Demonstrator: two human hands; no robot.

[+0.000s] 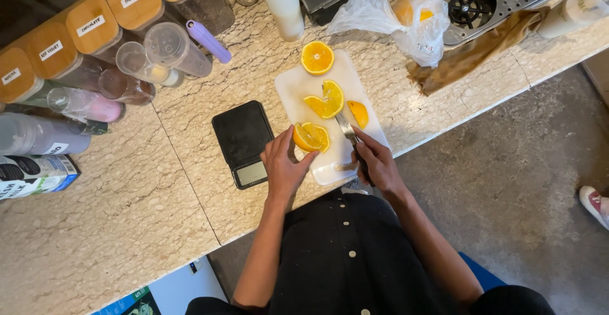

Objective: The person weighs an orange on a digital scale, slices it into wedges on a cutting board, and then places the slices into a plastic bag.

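A white cutting board (298, 86) lies on the stone counter with cut orange pieces on it. My left hand (283, 163) grips an orange piece (311, 137) at the board's near left. My right hand (374, 163) holds a knife (347, 128) by its dark handle, blade pointing away from me beside that piece. An orange half (317, 57) sits at the board's far end, cut face up. A notched slice (327, 101) and a small wedge (359, 112) lie mid-board.
A black pocket scale (243, 140) lies left of the board. Clear bottles and wooden-lidded jars (92, 26) line the counter's far left. A plastic bag with an orange (406, 10), a brown cloth (472, 52) and a white squeeze bottle (282, 1) sit beyond. A shoe (595, 202) shows at right.
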